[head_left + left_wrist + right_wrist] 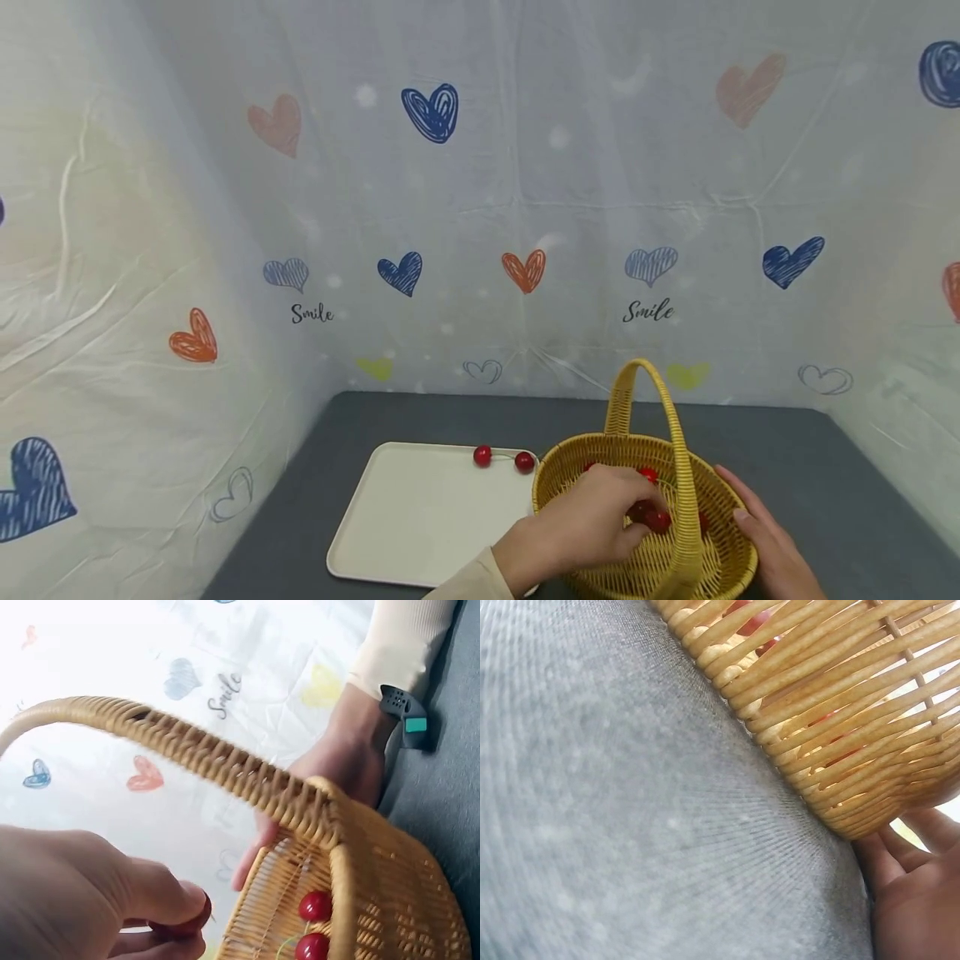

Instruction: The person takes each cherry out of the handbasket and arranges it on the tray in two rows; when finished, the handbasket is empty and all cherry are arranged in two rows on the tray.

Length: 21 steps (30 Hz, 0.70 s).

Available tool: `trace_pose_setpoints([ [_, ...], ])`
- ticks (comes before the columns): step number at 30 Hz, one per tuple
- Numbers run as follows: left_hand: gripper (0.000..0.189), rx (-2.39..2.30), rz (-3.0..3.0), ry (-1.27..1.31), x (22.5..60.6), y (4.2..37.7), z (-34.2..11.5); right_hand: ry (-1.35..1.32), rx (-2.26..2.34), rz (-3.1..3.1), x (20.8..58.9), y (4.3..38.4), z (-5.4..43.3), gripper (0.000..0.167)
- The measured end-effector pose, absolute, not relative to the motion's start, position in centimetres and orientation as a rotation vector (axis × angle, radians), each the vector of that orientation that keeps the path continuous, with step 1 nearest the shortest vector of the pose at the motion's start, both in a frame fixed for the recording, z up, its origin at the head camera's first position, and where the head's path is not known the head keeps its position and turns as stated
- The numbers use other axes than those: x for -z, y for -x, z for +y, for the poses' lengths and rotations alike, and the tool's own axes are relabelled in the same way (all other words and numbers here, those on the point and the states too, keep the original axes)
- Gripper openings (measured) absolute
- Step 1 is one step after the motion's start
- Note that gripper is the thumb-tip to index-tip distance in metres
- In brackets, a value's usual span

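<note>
My left hand (592, 521) reaches over the yellow wicker basket (570, 454), beneath its arched handle (686, 500). Its thumb and fingers pinch a dark red cherry (193, 919), partly hidden by the fingers. More cherries show inside the basket, among them a red cherry (315, 906) with another just below it and a thin green stem. Against the outside of the basket's right wall rests my right hand (776, 542), its fingers extended along the weave near the rim. In the right wrist view, the fingers (911, 851) touch the lower wicker.
A white rectangular tray (427, 517) lies left of the basket, touching or nearly touching it. Two stem-joined cherries (482, 456) sit at its far right corner. The dark grey table (780, 450) meets a heart-printed curtain (465, 192) at the back and sides.
</note>
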<state>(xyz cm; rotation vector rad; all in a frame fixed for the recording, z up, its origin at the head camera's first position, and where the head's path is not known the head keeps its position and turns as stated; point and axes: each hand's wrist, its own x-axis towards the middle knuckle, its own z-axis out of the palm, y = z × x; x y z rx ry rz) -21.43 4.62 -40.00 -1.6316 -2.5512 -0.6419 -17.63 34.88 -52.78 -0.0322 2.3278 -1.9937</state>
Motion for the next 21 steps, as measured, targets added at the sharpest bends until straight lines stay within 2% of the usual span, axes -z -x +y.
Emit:
trace_pose_setpoints([
  [8, 0.029, 0.845, -2.487, 1.563, 40.1, 22.4, 0.5, 0.083, 2.028, 2.289, 53.3, 17.8, 35.2, 0.064],
  [12, 0.031, 1.126, -2.526, 1.49, 40.4, 23.1, -1.9, 0.04, 2.023, 2.281, 53.2, 17.9, 35.3, 0.066],
  [17, 0.029, 1.559, -2.516, 1.284, 41.3, 23.7, -5.1, 0.006, 2.012, 2.278, 53.0, 17.9, 35.2, 0.067],
  [21, 0.034, 1.703, -2.47, 1.118, 41.8, 24.2, -7.7, 0.002, 2.028, 2.251, 52.9, 17.7, 35.0, 0.067],
])
